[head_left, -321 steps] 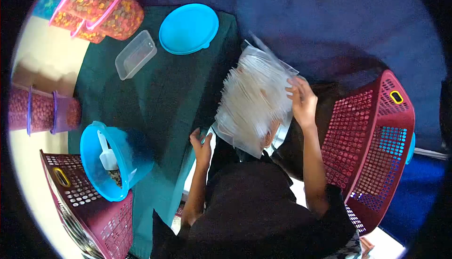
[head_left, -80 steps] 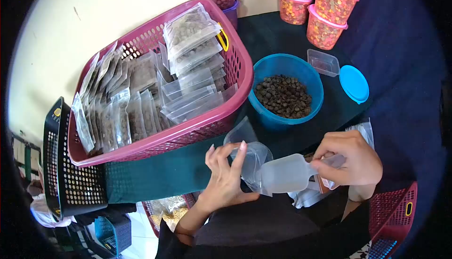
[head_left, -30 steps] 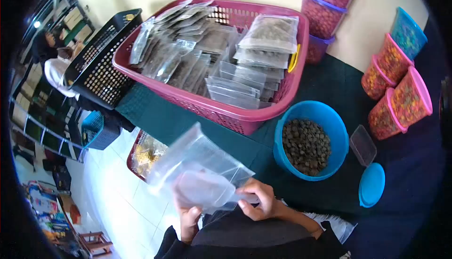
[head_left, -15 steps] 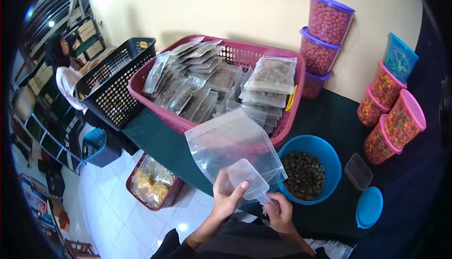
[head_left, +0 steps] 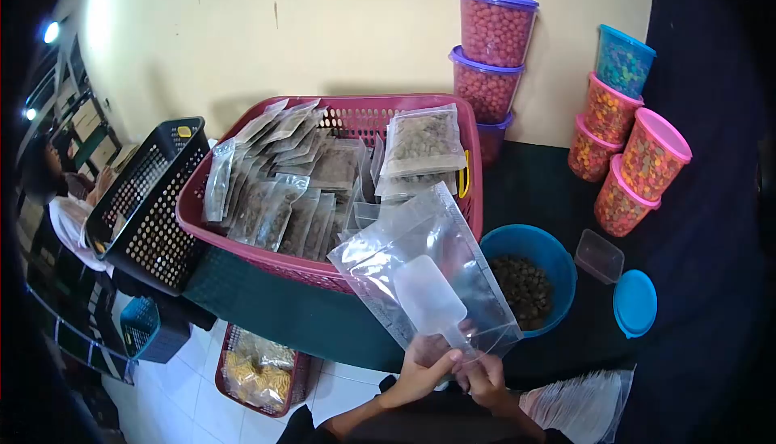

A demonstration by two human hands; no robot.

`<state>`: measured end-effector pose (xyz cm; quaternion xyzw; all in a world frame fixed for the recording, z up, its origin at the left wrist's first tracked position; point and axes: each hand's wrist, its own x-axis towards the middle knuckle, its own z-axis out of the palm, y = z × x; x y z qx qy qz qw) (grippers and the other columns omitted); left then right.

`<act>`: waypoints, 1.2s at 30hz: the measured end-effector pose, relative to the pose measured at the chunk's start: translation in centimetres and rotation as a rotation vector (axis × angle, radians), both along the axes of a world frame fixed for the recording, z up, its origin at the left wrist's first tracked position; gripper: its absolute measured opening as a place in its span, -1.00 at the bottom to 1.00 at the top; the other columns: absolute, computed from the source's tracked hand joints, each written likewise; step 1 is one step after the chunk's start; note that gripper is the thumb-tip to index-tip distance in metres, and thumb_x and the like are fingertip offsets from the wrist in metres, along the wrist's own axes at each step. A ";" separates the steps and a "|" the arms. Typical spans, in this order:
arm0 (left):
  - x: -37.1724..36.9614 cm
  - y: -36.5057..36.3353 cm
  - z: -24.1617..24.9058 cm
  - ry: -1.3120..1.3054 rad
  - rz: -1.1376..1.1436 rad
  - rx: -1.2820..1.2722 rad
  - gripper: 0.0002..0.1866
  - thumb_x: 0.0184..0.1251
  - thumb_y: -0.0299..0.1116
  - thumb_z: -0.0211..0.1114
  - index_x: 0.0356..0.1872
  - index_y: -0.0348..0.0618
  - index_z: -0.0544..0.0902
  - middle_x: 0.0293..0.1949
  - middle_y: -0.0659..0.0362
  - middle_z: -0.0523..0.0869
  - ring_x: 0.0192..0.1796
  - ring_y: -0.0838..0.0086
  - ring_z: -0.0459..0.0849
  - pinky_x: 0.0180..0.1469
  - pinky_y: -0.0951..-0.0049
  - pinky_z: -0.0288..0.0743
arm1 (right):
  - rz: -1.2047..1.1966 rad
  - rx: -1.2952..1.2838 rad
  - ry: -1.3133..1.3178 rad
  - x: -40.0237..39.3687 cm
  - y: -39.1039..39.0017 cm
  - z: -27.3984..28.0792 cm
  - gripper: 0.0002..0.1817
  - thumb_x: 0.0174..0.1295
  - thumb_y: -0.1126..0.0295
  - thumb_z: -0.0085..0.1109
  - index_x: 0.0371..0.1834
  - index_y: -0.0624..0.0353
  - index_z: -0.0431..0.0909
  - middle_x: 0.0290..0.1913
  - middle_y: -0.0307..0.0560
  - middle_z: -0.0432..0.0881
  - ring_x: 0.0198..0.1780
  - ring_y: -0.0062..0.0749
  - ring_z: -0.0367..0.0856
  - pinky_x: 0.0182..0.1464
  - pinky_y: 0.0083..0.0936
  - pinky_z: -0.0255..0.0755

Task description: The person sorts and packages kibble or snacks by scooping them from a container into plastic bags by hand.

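My left hand pinches the lower edge of a clear plastic bag, its thumb on top. My right hand is closed around the handle of a white translucent scoop, right at the same edge of the bag. The scoop's flat blade shows through the bag, tilted up and to the left. Just right of the bag stands a blue tub with small dark brown pieces in it, partly covered by the bag. Behind is a maroon basket full of filled, flat bags.
Purple-lidded tubs are stacked at the wall, pink-lidded tubs farther right. A clear container, a blue lid and flat bags lie rightward. Left are a black basket, a floor basket and a person.
Both hands have moved slightly down and right with the bag and scoop. The scoop blade now overlaps more of the bag's middle. My view has shifted to the right.
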<state>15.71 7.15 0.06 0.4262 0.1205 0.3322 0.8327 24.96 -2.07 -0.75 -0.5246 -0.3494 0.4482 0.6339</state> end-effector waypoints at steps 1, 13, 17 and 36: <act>-0.4 0.2 0.2 -0.043 -0.036 0.002 -0.53 0.11 -0.63 0.06 0.06 -0.30 0.15 0.05 -0.01 0.33 0.09 0.35 0.35 0.11 0.36 0.26 | -0.020 0.038 -0.036 -0.2 0.3 -0.2 -0.76 0.22 0.37 -0.21 -0.42 0.31 0.42 -0.65 -0.25 0.40 -0.61 -0.65 0.33 -0.57 -0.70 0.19; -3.8 3.3 -0.8 -0.057 -0.147 0.011 -0.47 0.10 -0.59 0.10 0.11 -0.24 0.11 0.04 -0.05 0.33 0.14 0.24 0.30 0.14 0.23 0.21 | -0.350 0.096 0.061 -4.7 1.6 0.1 -0.72 0.21 0.26 -0.12 -0.46 0.25 0.44 -0.74 -0.34 0.24 -0.68 -0.72 0.17 -0.62 -0.71 0.07; -5.7 5.6 -2.8 -0.063 -0.214 0.080 -0.33 0.02 -0.28 0.26 0.10 -0.35 0.14 0.07 -0.07 0.31 0.11 0.17 0.34 0.13 0.14 0.21 | -0.148 -0.047 -0.074 -4.1 -0.1 -0.4 -0.74 0.19 0.27 -0.07 -0.43 0.26 0.48 -0.67 -0.29 0.36 -0.63 -0.69 0.27 -0.57 -0.71 0.15; -5.5 5.7 -0.4 -0.098 0.176 0.051 -0.48 0.14 -0.21 0.11 0.08 -0.22 0.19 -0.07 0.11 0.40 -0.01 0.38 0.39 0.03 0.33 0.26 | -0.218 0.063 -0.108 -5.1 -0.4 -1.2 -0.70 0.21 0.28 -0.13 -0.31 0.30 0.53 -0.72 -0.21 0.39 -0.70 -0.71 0.26 -0.65 -0.76 0.09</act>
